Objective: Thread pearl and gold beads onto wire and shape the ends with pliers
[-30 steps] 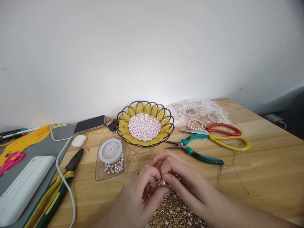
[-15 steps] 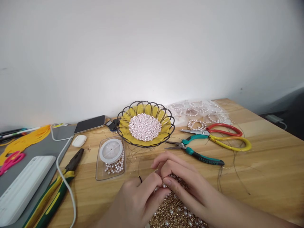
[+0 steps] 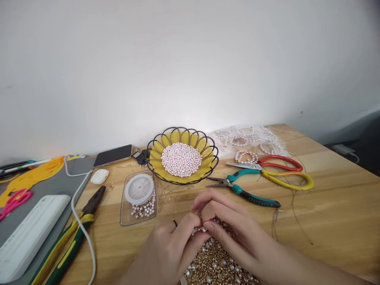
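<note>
At the bottom middle, my left hand (image 3: 178, 241) and my right hand (image 3: 234, 227) meet fingertip to fingertip. Both are closed in a pinch on a short beaded strand (image 3: 198, 229) of small pearls, mostly covered by the fingers. Directly beneath them lies a heap of gold beads (image 3: 212, 261) with white pearls mixed in. Past my fingertips stands a yellow basket (image 3: 154, 163) with a black looped rim, holding many pale pink pearl beads (image 3: 181, 159). A clear tray (image 3: 126, 218) with a white spool (image 3: 139, 189) and loose pearls sits left of my hands.
On the right lie teal-handled pliers (image 3: 251, 198), red-and-yellow scissors (image 3: 282, 176), and pearl strands (image 3: 246, 136) on white wrap. Leftward are large yellow-green pliers (image 3: 71, 241), a white cable (image 3: 78, 221), a power strip (image 3: 32, 237), a phone (image 3: 113, 155), a white earbud case (image 3: 100, 176) and pink scissors (image 3: 14, 202).
My left fingers have shifted slightly up and left, showing more of the pearl strand and the beads below. My right hand has barely moved.
</note>
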A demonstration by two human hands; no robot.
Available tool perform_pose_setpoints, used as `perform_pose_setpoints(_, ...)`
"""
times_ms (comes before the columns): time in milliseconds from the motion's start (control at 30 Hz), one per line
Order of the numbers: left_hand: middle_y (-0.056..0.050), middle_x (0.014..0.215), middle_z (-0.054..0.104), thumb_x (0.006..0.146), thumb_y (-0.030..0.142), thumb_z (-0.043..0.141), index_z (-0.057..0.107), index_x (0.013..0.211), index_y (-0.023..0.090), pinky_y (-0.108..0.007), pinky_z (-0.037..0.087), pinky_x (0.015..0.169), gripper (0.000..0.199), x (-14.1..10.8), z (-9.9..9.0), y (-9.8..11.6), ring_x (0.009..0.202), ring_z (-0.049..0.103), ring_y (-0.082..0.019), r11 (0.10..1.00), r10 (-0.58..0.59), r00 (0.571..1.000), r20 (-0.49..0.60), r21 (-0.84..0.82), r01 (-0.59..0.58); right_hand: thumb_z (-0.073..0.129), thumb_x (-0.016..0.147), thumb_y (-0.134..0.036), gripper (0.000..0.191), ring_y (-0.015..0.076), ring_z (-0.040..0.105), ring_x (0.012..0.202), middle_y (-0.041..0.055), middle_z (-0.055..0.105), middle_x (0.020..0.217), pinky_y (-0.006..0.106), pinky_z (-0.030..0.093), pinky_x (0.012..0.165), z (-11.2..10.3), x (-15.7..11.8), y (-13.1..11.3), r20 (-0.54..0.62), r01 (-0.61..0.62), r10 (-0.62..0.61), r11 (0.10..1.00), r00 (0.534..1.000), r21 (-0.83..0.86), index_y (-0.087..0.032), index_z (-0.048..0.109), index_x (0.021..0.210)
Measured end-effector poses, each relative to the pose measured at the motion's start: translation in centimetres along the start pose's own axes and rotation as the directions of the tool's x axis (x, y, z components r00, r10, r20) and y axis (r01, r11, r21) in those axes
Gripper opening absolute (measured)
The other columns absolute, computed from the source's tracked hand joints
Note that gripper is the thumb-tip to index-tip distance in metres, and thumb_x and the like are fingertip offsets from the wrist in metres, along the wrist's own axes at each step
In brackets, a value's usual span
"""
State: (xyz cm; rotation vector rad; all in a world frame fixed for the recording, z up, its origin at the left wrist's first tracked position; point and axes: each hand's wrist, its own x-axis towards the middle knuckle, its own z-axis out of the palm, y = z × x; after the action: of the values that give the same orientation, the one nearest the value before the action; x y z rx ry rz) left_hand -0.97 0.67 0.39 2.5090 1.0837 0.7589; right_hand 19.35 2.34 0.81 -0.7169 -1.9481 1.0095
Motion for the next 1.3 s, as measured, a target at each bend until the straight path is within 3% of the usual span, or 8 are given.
perform_pose_setpoints(233, 0.002, 0.061, 0.065, 0.109, 0.02, 0.04, 0.057, 0.093, 0.022, -0.024, 0.036, 0.043, 0.023, 0.2, -0.5, 0.2, 0.043, 0.053, -0.012, 0.996, 0.086, 0.996, -0.032, 0.04, -0.085, 0.046, 0.1, -0.01, 0.018, 0.0186, 0.061, 0.099, 0.0046, 0.06, 0.102, 0.032, 0.05, 0.084, 0.0, 0.1, -0.2, -0.015, -0.01, 0.01, 1.0, 1.0, -0.025, -0.023, 0.055, 0.091)
perform_pose_setpoints(433, -0.001, 0.073, 0.068, 0.108, 0.02, 0.042, 0.06, 0.097, 0.02, -0.023, 0.046, 0.053, 0.021, 0.4, -0.6, -0.1, 0.059, 0.064, -0.014, 0.993, 0.031, 0.998, 0.046, -0.116, -0.025, 0.047, 0.099, -0.01, 0.017, 0.0181, 0.062, 0.095, 0.0043, 0.062, 0.1, 0.032, 0.05, 0.081, -0.1, 0.2, -0.3, -0.029, -0.014, 0.014, 1.0, 0.999, -0.015, -0.023, 0.055, 0.09)
perform_pose_setpoints(700, 0.0, 0.075, 0.068, 0.108, 0.023, 0.046, 0.062, 0.099, 0.023, -0.022, 0.046, 0.057, 0.019, 0.1, -0.2, -0.5, 0.061, 0.064, -0.013, 0.977, 0.016, 1.0, -0.024, -0.213, -0.021, 0.047, 0.1, -0.015, 0.016, 0.0174, 0.063, 0.093, 0.0023, 0.063, 0.097, 0.032, 0.051, 0.08, 0.0, 0.3, -0.2, -0.049, -0.015, 0.011, 0.996, 0.999, -0.087, -0.024, 0.052, 0.088)
perform_pose_setpoints(867, 0.0, 0.073, 0.068, 0.109, 0.029, 0.043, 0.062, 0.094, 0.022, -0.022, 0.048, 0.057, 0.025, -0.2, 0.0, -0.5, 0.061, 0.065, -0.013, 0.978, -0.003, 0.999, -0.055, -0.208, -0.009, 0.043, 0.103, -0.03, 0.012, 0.0227, 0.065, 0.096, 0.0054, 0.065, 0.097, 0.039, 0.055, 0.082, -4.1, 1.2, 0.6, -0.069, -0.125, 0.105, 0.898, 0.992, -0.423, -0.025, 0.053, 0.097)
perform_pose_setpoints(933, 0.0, 0.075, 0.069, 0.11, 0.029, 0.042, 0.063, 0.097, 0.021, -0.02, 0.05, 0.057, 0.025, 0.0, -0.2, -0.3, 0.061, 0.065, -0.012, 0.974, 0.04, 0.994, -0.105, -0.219, -0.062, 0.053, 0.099, -0.034, 0.011, 0.0276, 0.066, 0.103, 0.0094, 0.066, 0.112, 0.048, 0.055, 0.089, -6.9, 0.8, 1.6, -0.056, -0.189, 0.188, 0.835, 0.981, -0.517, -0.026, 0.057, 0.105)
perform_pose_setpoints(1100, 0.0, 0.074, 0.069, 0.11, 0.029, 0.042, 0.062, 0.097, 0.018, -0.017, 0.05, 0.057, 0.027, 0.3, -0.4, -0.3, 0.061, 0.064, -0.009, 0.962, 0.093, 0.983, -0.155, -0.24, -0.129, 0.077, 0.064, -0.022, 0.063, 0.0506, 0.06, 0.121, 0.0198, 0.065, 0.128, 0.072, 0.05, 0.093, -12.3, -2.4, 4.9, -0.024, -0.273, 0.369, 0.641, 0.929, -0.718, -0.023, 0.062, 0.124)
perform_pose_setpoints(1200, 0.0, 0.074, 0.068, 0.11, 0.03, 0.043, 0.062, 0.096, 0.018, -0.018, 0.05, 0.057, 0.027, 0.1, -0.1, -0.3, 0.06, 0.063, -0.009, 0.961, 0.088, 0.983, -0.162, -0.245, -0.127, 0.076, 0.062, -0.021, 0.074, 0.0482, 0.061, 0.12, 0.0196, 0.063, 0.127, 0.069, 0.052, 0.093, -13.2, -3.2, 5.5, 0.034, -0.231, 0.411, 0.578, 0.911, -0.783, -0.021, 0.059, 0.134)
perform_pose_setpoints(1300, -0.001, 0.076, 0.07, 0.11, 0.028, 0.044, 0.062, 0.097, 0.017, -0.017, 0.049, 0.059, 0.025, 0.1, 0.0, -0.3, 0.062, 0.064, -0.009, 0.955, 0.095, 0.978, -0.184, -0.26, -0.141, 0.071, 0.068, -0.023, 0.064, 0.0417, 0.064, 0.112, 0.0149, 0.065, 0.116, 0.062, 0.055, 0.091, -12.9, -2.7, 5.1, 0.114, -0.142, 0.408, 0.545, 0.906, -0.826, -0.022, 0.062, 0.131)
